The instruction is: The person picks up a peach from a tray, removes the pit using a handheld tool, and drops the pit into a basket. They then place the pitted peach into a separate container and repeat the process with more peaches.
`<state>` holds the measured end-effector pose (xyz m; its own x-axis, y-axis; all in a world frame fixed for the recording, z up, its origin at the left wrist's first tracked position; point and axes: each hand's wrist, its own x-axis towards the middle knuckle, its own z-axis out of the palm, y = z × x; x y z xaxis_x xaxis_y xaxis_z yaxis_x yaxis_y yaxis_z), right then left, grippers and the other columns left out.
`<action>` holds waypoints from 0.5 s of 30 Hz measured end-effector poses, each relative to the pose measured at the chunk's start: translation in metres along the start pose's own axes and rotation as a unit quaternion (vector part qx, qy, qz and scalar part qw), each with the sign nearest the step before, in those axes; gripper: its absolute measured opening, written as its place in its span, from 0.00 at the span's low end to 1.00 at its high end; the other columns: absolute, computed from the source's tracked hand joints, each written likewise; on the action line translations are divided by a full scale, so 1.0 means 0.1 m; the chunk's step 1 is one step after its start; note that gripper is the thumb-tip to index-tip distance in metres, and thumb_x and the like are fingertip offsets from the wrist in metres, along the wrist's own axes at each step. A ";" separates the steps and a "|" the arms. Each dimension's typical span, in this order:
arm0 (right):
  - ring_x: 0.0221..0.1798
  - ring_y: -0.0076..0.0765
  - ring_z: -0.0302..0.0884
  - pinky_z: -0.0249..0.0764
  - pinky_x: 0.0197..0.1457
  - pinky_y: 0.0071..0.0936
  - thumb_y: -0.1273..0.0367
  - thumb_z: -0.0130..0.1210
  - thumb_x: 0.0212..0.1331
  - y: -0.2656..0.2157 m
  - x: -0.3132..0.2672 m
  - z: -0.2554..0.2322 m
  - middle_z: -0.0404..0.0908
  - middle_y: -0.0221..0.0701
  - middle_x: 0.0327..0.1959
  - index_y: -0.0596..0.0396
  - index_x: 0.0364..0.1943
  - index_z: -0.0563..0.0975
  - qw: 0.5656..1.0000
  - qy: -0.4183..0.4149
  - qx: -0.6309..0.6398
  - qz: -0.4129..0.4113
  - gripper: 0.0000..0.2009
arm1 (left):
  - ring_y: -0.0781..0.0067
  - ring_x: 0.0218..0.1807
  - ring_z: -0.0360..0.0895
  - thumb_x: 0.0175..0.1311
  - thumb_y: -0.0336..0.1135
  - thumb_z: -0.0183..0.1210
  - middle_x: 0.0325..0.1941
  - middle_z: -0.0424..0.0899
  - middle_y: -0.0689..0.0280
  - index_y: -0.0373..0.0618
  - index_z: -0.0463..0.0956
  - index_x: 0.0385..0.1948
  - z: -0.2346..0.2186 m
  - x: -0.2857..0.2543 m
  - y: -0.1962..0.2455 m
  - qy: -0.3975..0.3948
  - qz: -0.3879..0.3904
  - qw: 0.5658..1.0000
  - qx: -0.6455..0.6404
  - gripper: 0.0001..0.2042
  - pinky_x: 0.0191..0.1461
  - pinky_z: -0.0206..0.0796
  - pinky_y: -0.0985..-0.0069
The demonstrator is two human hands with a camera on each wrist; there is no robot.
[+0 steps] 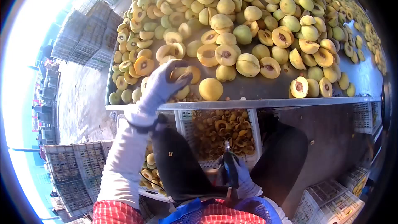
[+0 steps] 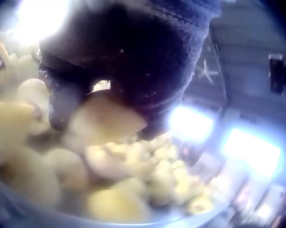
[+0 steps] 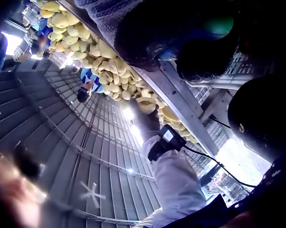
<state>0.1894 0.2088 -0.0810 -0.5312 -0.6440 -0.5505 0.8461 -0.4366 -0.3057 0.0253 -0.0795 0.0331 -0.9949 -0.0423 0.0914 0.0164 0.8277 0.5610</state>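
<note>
The gloved left hand (image 1: 165,82) is over the near edge of the metal table (image 1: 248,103), its fingers curled round a yellow fruit half (image 1: 179,73). In the left wrist view, dark glove fingers (image 2: 119,57) pinch the fruit piece (image 2: 105,121) above blurred fruit. Low between the knees, the gloved right hand (image 1: 246,179) grips a dark-handled tool (image 1: 230,166) with a short metal tip pointing up. The right wrist view shows the right glove (image 3: 140,38) close up and, beyond it, the left hand (image 3: 145,122) holding a fruit half (image 3: 145,104).
Halved and whole fruits (image 1: 248,65) cover much of the table. Beneath its edge sits a white crate (image 1: 179,129) of small brown-yellow pieces (image 1: 226,130). More fruit (image 1: 151,170) lies beside the left leg. Stacked crates (image 1: 68,174) stand at left, others (image 1: 327,201) at lower right.
</note>
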 end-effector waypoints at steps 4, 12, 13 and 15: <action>0.25 0.26 0.76 0.74 0.29 0.23 0.65 0.46 0.67 -0.18 -0.09 0.18 0.77 0.34 0.29 0.60 0.50 0.70 0.987 -0.044 -0.080 -0.135 0.14 | 0.80 0.44 0.71 0.66 0.40 0.51 0.42 0.75 0.65 0.35 0.72 0.48 0.11 -0.67 0.70 0.001 -0.083 0.926 -0.368 0.18 0.49 0.64 0.80; 0.26 0.50 0.76 0.70 0.30 0.37 0.70 0.50 0.63 -0.34 -0.34 0.76 0.75 0.45 0.26 0.60 0.39 0.72 0.722 0.068 -0.523 -0.448 0.08 | 0.73 0.51 0.71 0.64 0.40 0.53 0.48 0.74 0.60 0.37 0.67 0.53 0.63 -1.55 1.15 0.040 -0.168 0.819 -0.547 0.20 0.56 0.64 0.76; 0.26 0.51 0.76 0.70 0.29 0.37 0.69 0.50 0.62 -0.31 -0.38 0.74 0.75 0.45 0.26 0.60 0.39 0.72 0.702 0.096 -0.539 -0.456 0.07 | 0.73 0.51 0.71 0.64 0.39 0.53 0.48 0.74 0.59 0.38 0.66 0.53 0.68 -1.63 1.18 0.069 -0.183 0.799 -0.568 0.20 0.56 0.65 0.75; 0.27 0.55 0.76 0.70 0.29 0.39 0.70 0.51 0.60 -0.29 -0.37 0.67 0.75 0.47 0.26 0.59 0.37 0.71 0.623 0.087 -0.613 -0.478 0.07 | 0.73 0.48 0.73 0.65 0.35 0.53 0.47 0.74 0.60 0.40 0.66 0.53 0.67 -1.68 1.25 0.086 -0.190 0.818 -0.536 0.17 0.53 0.68 0.76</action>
<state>0.1817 0.2027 0.0004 -0.8952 -0.3342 0.2949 -0.3993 0.3074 -0.8637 0.1884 0.0682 0.0328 -0.9213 -0.3366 -0.1946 -0.1215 -0.2262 0.9665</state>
